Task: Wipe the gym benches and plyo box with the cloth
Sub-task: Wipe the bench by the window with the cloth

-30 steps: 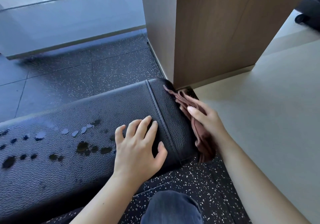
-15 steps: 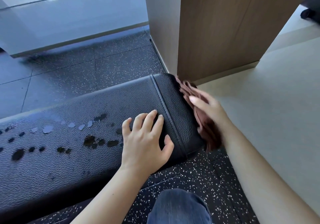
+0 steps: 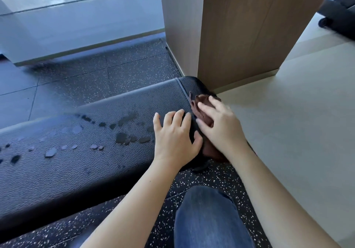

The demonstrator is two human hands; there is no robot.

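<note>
Pressing the brown cloth (image 3: 204, 101) against the rounded end of the black bench (image 3: 92, 163), the right hand (image 3: 218, 126) lies over it with fingers nearly straight, not curled round it. The cloth bunches on top and hangs down the end. The left hand (image 3: 175, 140) rests flat just beside it, fingers spread and holding nothing. Wet drops (image 3: 123, 139) dot the bench top.

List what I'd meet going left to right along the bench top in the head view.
Wet patches on the black textured leather bench → left hand flat on it → right hand pressing the crumpled brown cloth → pale beige floor.
</note>
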